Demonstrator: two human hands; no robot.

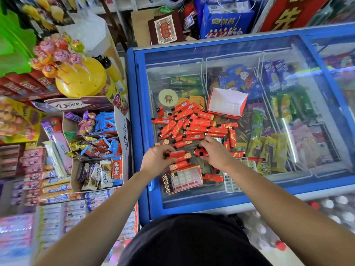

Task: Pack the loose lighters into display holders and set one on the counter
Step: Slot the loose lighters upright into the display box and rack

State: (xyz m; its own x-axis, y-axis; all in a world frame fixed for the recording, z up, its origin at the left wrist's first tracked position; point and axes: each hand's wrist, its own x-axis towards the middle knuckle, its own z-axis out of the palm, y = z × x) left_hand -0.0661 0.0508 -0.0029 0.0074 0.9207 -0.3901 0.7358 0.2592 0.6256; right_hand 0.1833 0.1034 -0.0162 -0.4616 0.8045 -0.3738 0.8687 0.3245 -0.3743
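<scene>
Left grip point(157, 160) pinches a lighter point(177, 154), right grip point(217, 153) a second lighter point(200, 152), near the holder point(187, 178).

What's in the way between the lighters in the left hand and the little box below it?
Nothing visible. The left hand holds lighters just above the near display holder. Its white slots are open, and only the row at its left edge is already filled.

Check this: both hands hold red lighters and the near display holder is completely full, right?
No. The head view shows the near display holder filled only along its left edge; most slots are bare. The left hand and right hand do each hold red lighters.
</scene>
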